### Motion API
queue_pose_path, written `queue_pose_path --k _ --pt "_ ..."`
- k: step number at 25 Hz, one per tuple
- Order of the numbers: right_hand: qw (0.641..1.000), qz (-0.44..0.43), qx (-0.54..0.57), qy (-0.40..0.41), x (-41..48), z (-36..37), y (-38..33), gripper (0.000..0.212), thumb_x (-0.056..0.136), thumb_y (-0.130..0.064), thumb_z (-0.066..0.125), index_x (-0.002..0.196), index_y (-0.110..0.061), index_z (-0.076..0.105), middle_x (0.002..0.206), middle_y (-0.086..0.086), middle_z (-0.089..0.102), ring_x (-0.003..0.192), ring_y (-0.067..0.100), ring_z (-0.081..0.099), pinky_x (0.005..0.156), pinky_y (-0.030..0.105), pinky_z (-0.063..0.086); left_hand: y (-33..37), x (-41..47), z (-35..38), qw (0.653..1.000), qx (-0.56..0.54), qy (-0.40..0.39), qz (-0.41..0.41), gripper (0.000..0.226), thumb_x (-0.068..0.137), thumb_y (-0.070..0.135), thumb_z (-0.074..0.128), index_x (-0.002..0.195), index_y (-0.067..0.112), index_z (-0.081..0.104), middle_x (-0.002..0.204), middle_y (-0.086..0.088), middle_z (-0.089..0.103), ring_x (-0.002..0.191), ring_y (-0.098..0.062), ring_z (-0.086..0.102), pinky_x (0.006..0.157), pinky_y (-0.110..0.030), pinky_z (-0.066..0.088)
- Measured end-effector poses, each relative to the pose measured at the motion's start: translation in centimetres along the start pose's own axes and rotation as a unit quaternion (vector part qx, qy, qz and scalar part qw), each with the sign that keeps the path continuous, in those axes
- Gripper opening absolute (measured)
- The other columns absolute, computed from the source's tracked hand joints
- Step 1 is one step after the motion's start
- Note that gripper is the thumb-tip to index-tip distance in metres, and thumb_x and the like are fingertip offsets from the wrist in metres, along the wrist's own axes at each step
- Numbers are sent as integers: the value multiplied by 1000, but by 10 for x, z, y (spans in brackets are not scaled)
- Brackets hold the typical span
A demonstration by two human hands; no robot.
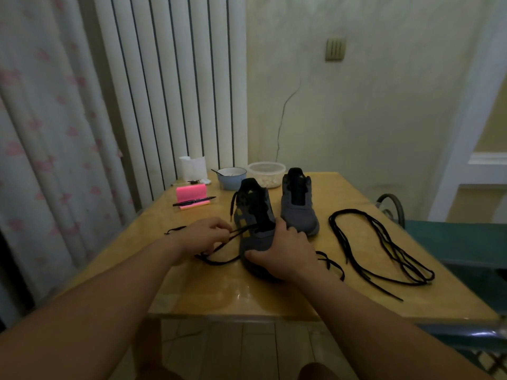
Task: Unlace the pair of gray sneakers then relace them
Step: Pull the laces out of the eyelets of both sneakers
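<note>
Gray mesh sneaker [253, 215] held
Your left hand [203, 237] pinches its thin black lace [219, 261], right hand [285, 250] grips the toe

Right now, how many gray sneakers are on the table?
2. The left sneaker sits near the middle of the table, its lace trailing loose. The right sneaker stands just beside it, unlaced. No others seem hidden.

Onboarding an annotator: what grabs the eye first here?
At the table's centre, the left hand pinches a black lace beside the near gray sneaker, which the right hand grips at the toe. The second sneaker stands behind, apparently laceless; a loose lace lies coiled to its right.
</note>
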State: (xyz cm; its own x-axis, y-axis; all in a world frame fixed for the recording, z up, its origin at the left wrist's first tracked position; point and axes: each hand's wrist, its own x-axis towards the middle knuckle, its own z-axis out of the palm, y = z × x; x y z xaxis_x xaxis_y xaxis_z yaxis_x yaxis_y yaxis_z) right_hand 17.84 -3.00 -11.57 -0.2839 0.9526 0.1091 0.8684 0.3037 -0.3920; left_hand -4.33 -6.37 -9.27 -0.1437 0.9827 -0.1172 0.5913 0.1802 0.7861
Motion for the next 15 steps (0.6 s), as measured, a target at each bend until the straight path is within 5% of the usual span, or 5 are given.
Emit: queue_pose_path --k 3,6,9,13,15 --pt "1000 -3 4 0 -1 1 1 123 72 -86 62 164 -21 12 151 13 45 137 39 42 109 49 45 13 7 14 985 -165 24 -34 27 107 29 51 114 12 70 114 -10 76 57 -15 54 73 -35 53" --pt "1000 -4 3 2 -2 0 1 122 73 -86 61 164 -21 11 151 13 44 137 39 41 110 48 44 31 9 21 997 -80 2 -21 38 106 43 59 105 7 69 94 -12 78 41 -8 51 59 -30 55" --pt "1000 -3 4 1 -2 -1 2 122 74 -86 59 164 -19 10 152 14 43 137 38 41 109 48 42 41 12 26 998 -47 -30 5 35 103 43 64 92 10 64 74 -6 68 49 -12 51 50 -26 45" --pt "1000 1 2 2 -2 -1 1 121 73 -84 63 163 -20 12 152 14 43 137 37 41 110 48 43 41 11 24 991 -122 11 44 23 105 29 61 86 16 60 79 0 66 74 -17 61 73 -35 53" --pt "1000 3 1 -3 -1 -2 0 123 73 -85 63 163 -20 11 154 14 41 139 38 39 111 49 42 36 13 21 963 -261 45 56 17 106 23 59 93 14 65 90 -2 69 89 -19 67 83 -39 56"
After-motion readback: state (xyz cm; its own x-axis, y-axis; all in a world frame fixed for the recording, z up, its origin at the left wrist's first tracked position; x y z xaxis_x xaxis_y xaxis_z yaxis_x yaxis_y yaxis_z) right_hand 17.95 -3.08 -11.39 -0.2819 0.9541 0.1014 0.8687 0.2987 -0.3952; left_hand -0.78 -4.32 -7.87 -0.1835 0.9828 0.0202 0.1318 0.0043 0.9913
